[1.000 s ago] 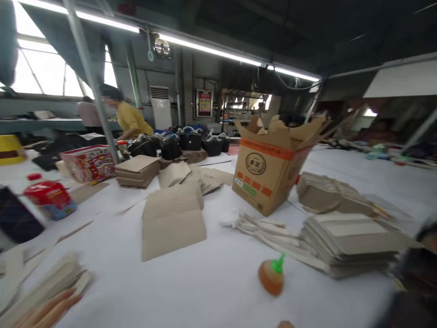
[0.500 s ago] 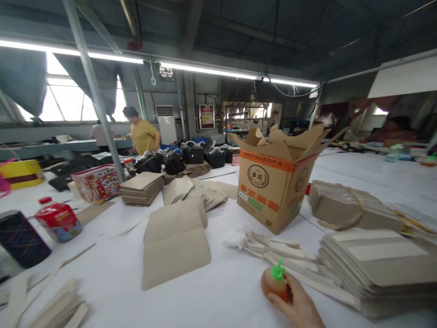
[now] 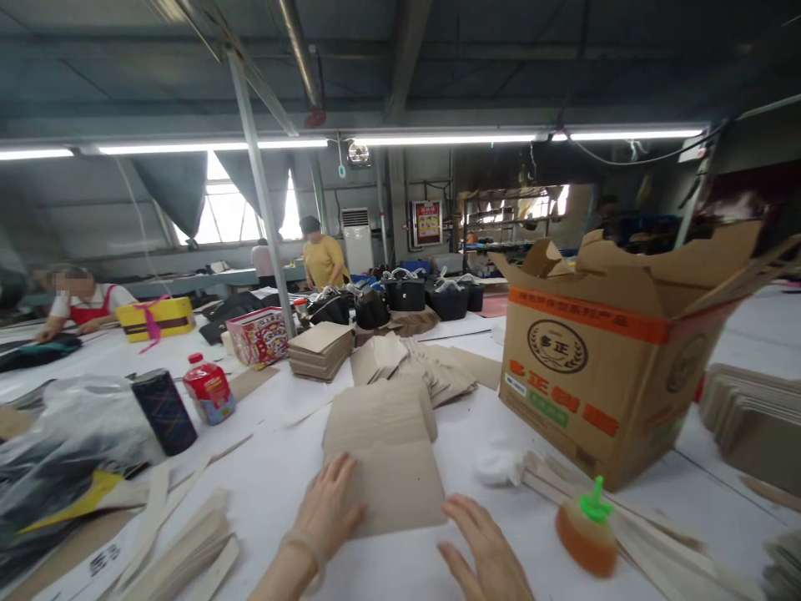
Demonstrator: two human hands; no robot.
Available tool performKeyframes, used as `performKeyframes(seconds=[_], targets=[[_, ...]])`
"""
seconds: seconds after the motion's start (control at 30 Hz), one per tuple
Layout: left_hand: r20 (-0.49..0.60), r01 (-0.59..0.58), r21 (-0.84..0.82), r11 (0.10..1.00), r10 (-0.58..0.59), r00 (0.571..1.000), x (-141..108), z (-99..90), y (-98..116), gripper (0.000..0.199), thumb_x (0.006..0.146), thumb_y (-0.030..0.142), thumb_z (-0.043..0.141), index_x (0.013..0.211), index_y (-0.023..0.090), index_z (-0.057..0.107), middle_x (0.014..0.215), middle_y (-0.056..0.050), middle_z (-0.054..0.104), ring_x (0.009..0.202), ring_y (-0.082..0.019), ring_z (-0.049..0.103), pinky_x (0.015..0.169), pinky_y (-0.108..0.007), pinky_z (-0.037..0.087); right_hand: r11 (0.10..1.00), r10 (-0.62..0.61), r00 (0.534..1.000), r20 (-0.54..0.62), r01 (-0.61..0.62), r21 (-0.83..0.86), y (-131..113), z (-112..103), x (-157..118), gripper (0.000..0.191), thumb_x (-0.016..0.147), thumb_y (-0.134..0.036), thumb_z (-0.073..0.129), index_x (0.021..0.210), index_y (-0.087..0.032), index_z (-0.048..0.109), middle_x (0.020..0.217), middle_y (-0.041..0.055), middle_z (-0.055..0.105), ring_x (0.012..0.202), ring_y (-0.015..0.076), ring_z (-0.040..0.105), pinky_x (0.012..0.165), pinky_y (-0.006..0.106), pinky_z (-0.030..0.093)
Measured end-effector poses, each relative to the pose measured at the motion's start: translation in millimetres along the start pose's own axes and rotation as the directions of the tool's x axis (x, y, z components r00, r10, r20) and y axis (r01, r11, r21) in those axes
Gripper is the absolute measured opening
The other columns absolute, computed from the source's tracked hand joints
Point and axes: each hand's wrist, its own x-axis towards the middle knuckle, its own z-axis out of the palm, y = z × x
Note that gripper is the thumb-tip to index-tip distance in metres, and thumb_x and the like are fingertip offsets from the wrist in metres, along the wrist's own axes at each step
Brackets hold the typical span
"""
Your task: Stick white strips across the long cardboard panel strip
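Note:
My left hand [image 3: 329, 503] rests with fingers spread on the left edge of a grey-brown cardboard sheet [image 3: 397, 488]. This sheet lies nearest me in a fanned row of cardboard pieces [image 3: 379, 409] on the white table [image 3: 281, 476]. At the sheet's right corner is my right hand [image 3: 481, 542], its fingers apart and nothing in it. I cannot tell whether its fingertips touch the card. To the right of that hand, a squeeze bottle [image 3: 588, 534] of amber liquid with a green nozzle stands slightly tilted beside some cardboard strips [image 3: 651, 534].
A large open carton [image 3: 563, 376] stands at the right. Left are a red bottle [image 3: 209, 389], a dark plaid cylinder [image 3: 163, 411] and more strips [image 3: 188, 547]. Card stacks [image 3: 320, 351] and black bags [image 3: 404, 290] sit farther back. Co-workers [image 3: 324, 255] are in the background.
My right hand has let go of the squeeze bottle, which now stands on the table. My left hand has come into view onto the cardboard sheet. The view has turned left.

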Motion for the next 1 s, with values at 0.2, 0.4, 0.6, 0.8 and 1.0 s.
performKeyframes(seconds=[0.2, 0.4, 0.6, 0.8, 1.0], targets=[[-0.062, 0.061, 0.012, 0.998, -0.06, 0.996, 32, 19.6, 5, 0.079, 0.079, 0.054, 0.04, 0.144, 0.018, 0.013, 0.15, 0.003, 0.004, 0.139, -0.026, 0.0, 0.113, -0.05, 0.008, 0.988, 0.002, 0.974, 0.226, 0.033, -0.152, -35, 38, 107, 0.061, 0.085, -0.041, 0.044, 0.142, -0.024, 0.031, 0.149, -0.0035, 0.022, 0.138, 0.0249, 0.012, 0.114, 0.042, 0.014], [-0.042, 0.039, -0.003, 0.999, -0.039, 0.998, 14, 43.5, -1, 0.085, 0.078, 0.066, 0.037, 0.144, 0.021, 0.007, 0.148, 0.007, -0.009, 0.138, -0.024, -0.011, 0.113, -0.048, 0.003, 0.971, -0.071, 0.961, 0.269, 0.129, -0.202, -20, 65, 92, 0.067, 0.086, -0.056, 0.039, 0.144, -0.026, 0.023, 0.151, -0.004, 0.009, 0.139, 0.0286, 0.001, 0.113, 0.048, 0.003], [-0.005, 0.047, -0.064, 0.997, -0.047, 0.999, -23, 73.9, 4, 0.084, 0.079, 0.076, 0.017, 0.144, 0.024, 0.007, 0.148, 0.006, -0.008, 0.138, -0.023, -0.01, 0.112, -0.05, 0.001, 0.968, -0.064, 0.916, 0.397, 0.153, -0.198, -23, 50, 54, 0.064, 0.088, -0.06, 0.029, 0.143, -0.027, 0.025, 0.151, -0.0016, 0.015, 0.139, 0.0284, 0.004, 0.111, 0.051, 0.006], [-0.009, 0.06, -0.109, 0.992, -0.061, 0.998, -56, 86.7, 17, 0.084, 0.076, 0.08, 0.018, 0.143, 0.029, 0.014, 0.15, -0.002, -0.003, 0.138, -0.026, -0.009, 0.11, -0.053, -0.005, 0.969, -0.028, 0.918, 0.395, 0.122, -0.214, -25, 35, 17, 0.062, 0.087, -0.06, 0.031, 0.142, -0.032, 0.027, 0.15, -0.0005, 0.017, 0.138, 0.0314, 0.006, 0.109, 0.055, 0.004], [0.0, 0.034, -0.172, 0.985, -0.034, 0.999, -91, 81.7, 29, 0.082, 0.074, 0.082, 0.026, 0.142, 0.036, 0.018, 0.151, -0.005, 0.003, 0.138, -0.027, -0.007, 0.109, -0.053, -0.004, 0.97, -0.029, 0.912, 0.41, 0.124, -0.207, -34, 19, -17, 0.062, 0.086, -0.061, 0.033, 0.141, -0.031, 0.03, 0.149, 0.0008, 0.023, 0.137, 0.0316, 0.012, 0.108, 0.055, 0.006]])
